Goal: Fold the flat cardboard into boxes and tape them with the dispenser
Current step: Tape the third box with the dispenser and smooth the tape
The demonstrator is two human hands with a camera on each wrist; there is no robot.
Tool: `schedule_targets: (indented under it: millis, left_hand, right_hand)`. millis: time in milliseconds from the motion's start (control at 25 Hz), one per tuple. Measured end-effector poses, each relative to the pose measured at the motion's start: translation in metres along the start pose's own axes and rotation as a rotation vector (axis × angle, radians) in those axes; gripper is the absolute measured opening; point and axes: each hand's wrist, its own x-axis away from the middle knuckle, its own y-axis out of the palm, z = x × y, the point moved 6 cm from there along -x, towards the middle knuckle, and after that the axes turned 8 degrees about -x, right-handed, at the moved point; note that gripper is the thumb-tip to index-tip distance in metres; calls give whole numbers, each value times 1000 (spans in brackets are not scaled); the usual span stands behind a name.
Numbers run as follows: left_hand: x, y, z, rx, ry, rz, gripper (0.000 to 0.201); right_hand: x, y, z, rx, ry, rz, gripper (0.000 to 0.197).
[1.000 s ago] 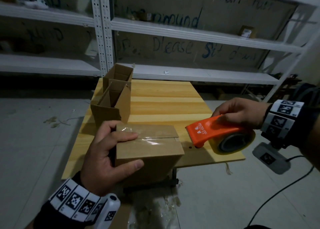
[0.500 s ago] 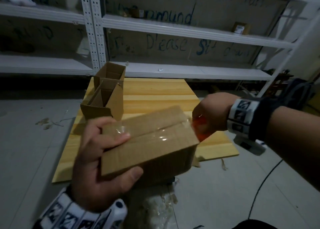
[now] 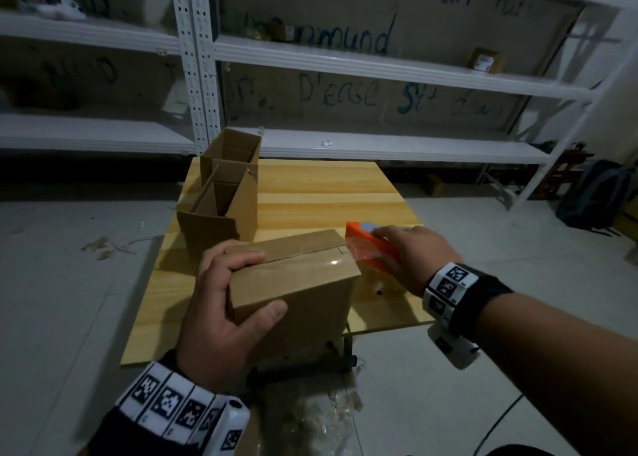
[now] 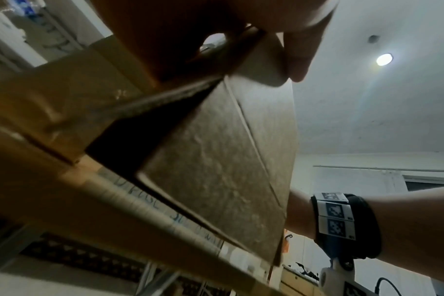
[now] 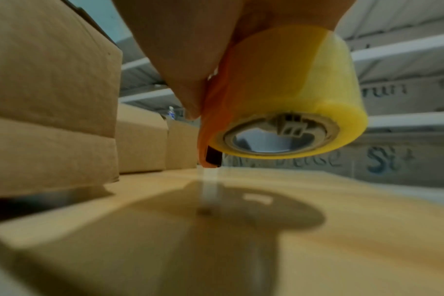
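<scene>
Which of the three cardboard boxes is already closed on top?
The box the left hand grips at the table's near edge; the two boxes behind stand open-topped.

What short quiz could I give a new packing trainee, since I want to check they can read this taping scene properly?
1. True or false: the left hand grips the closed brown cardboard box.
2. Which tool does the right hand hold? A) scissors B) orange tape dispenser with a yellowish tape roll C) marker
3. Fill in: the two open-topped cardboard boxes stand on the light wooden ____.

Key: 1 true; 2 B; 3 table.
</scene>
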Motion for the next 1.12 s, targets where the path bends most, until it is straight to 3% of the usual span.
schedule_targets:
  millis: [200,280,360,440,480,560,600,640,760,920,1000,1120]
  left_hand:
    - [6,19,-21,8,-68,-50,62]
    - [10,28,-30,-8,-116,-95,72]
    - [12,34,-35,-6,-146,-132,89]
    - [12,38,-34,16,-152,-137,96]
    - [11,40,-32,8,-152,-139,98]
    - [12,42,-33,-31,-157,-135,106]
    - [12,42,-36,-46,-169,-134,110]
    - [13,43,-39,-57,-196,-145,113]
    - [18,43,-48,-175,-276,-235,100]
    - [24,43,-52,-348,-397,-297,94]
    - [26,45,-52,-376,-436,-320,100]
    - [24,43,-51,-372,-481,-320,111]
  right_hand:
    - [3,36,14,-126,211,-125,55]
    - [2,34,14,-82,174,-73,48]
    - [3,20,9,-141,129,98,41]
    - [7,12,6,-537,197,198,59]
    - [11,15,2,-810,305,159,69]
    - [24,31,-12,-1252,517,-88,75]
    - [29,38,-19,-1373,523,-180,69]
    - [32,44,-23,-1424,471,-210,60]
    - [35,57,-21,-1466,325,-49,47]
    - [45,80,-29,-1697,361,-107,53]
    - [46,88,-29,-1616,416,-89,55]
    - [45,90,-32,-1479,449,59,56]
